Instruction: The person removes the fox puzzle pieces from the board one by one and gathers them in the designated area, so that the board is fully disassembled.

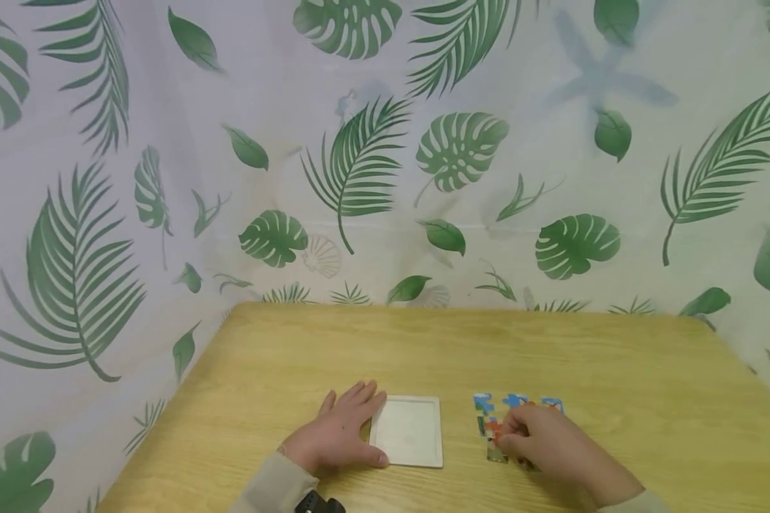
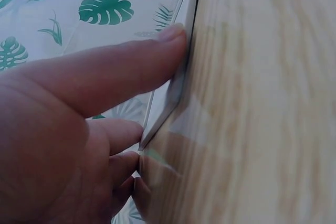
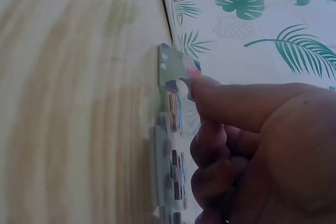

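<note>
A square white tray (image 1: 407, 431) with a low raised rim lies flat on the table. My left hand (image 1: 340, 431) rests at its left side, fingers spread and fairly straight, the thumb at the near left corner and the index fingertip near the far left corner. In the left wrist view the thumb (image 2: 131, 61) touches the tray's edge. To the right of the tray, my right hand (image 1: 545, 440) pinches a jigsaw puzzle piece (image 3: 173, 66), greenish with some red and white, between thumb and fingers. Several other jigsaw pieces (image 1: 483, 403) lie around and partly beneath that hand.
The wooden table (image 1: 334, 342) runs back to a hanging cloth (image 1: 372, 271) printed with green leaves, which also closes off the left and right sides. A dark watch-like band (image 1: 319, 503) sits on the left wrist, over a light sleeve (image 1: 276, 484).
</note>
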### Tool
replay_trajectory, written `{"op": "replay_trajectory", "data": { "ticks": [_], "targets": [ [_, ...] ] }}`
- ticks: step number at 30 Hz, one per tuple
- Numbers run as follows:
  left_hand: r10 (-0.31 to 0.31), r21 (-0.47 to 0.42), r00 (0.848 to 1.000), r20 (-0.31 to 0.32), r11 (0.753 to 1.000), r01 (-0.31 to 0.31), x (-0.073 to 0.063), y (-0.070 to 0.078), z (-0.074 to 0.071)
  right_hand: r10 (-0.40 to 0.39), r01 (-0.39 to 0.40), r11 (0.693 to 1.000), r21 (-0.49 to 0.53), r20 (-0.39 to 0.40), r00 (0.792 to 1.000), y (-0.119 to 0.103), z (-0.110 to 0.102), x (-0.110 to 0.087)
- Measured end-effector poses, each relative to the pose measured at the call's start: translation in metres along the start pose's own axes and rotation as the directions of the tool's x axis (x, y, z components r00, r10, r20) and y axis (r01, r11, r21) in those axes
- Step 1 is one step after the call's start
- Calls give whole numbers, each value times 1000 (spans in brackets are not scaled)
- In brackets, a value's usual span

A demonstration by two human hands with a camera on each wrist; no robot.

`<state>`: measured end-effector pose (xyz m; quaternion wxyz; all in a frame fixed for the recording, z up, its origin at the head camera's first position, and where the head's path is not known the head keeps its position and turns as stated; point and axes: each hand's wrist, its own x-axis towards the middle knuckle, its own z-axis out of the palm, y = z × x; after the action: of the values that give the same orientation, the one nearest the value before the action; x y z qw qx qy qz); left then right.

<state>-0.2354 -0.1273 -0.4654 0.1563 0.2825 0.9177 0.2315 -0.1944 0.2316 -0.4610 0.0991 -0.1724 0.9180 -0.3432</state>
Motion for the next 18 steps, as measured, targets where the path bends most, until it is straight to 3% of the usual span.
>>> {"op": "replay_trajectory", "data": {
  "ticks": [9, 18],
  "targets": [
    [-9, -4, 1000, -4, 1000, 9, -6, -1, -1, 1, -9, 990, -143, -56, 998, 0, 14, 4],
    [-13, -23, 1000, 15, 1000, 14, -4, -5, -1, -42, 31, 986, -165, -65, 997, -3, 15, 4]
  ]
}}
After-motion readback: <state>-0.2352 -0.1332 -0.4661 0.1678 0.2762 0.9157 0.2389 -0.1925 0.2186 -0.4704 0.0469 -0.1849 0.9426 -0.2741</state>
